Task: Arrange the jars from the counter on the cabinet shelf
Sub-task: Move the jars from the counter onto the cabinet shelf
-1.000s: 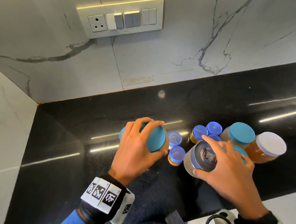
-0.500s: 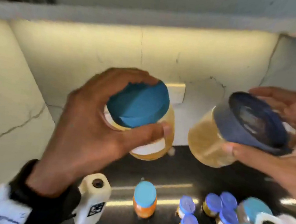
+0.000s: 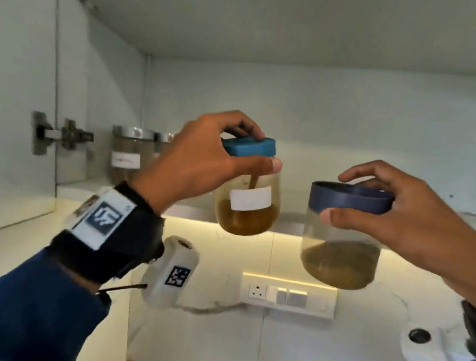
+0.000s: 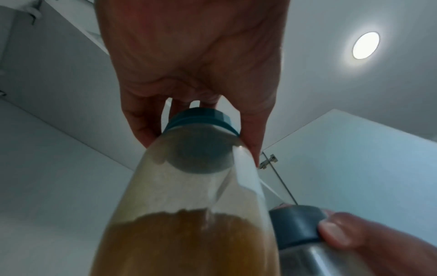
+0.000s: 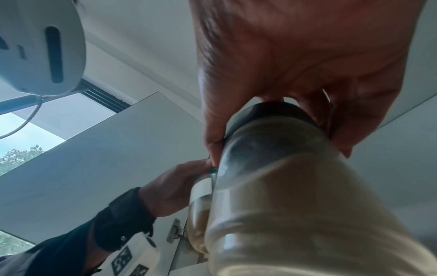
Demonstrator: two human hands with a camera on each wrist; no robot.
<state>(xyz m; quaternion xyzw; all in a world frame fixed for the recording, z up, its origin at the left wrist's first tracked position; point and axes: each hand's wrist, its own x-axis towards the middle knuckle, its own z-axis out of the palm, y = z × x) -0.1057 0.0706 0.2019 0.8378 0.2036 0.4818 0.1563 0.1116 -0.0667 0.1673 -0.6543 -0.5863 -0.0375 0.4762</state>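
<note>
My left hand (image 3: pixel 203 159) grips the teal lid of a clear jar (image 3: pixel 247 202) with a white label and brown powder, held in the air before the open cabinet. The same teal-lidded jar (image 4: pixel 189 186) fills the left wrist view under my left hand (image 4: pixel 194 65). My right hand (image 3: pixel 397 214) holds a larger jar (image 3: pixel 341 244) by its dark blue lid, lower and to the right. That larger jar (image 5: pixel 295 186) hangs upright under my right hand (image 5: pixel 307 65). Both jars hang near the front edge of the cabinet shelf (image 3: pixel 186 210).
Two steel-lidded jars (image 3: pixel 129 154) stand at the shelf's back left, near the door hinge (image 3: pixel 59 135). An upper shelf (image 3: pixel 277 17) spans the top. The open cabinet door (image 3: pixel 12 83) is at left. A switch plate (image 3: pixel 287 296) sits on the marble wall below.
Both hands have lifted their jars off the black counter up to the level of the cabinet shelf. The view has swung up from the counter to the open cabinet.
</note>
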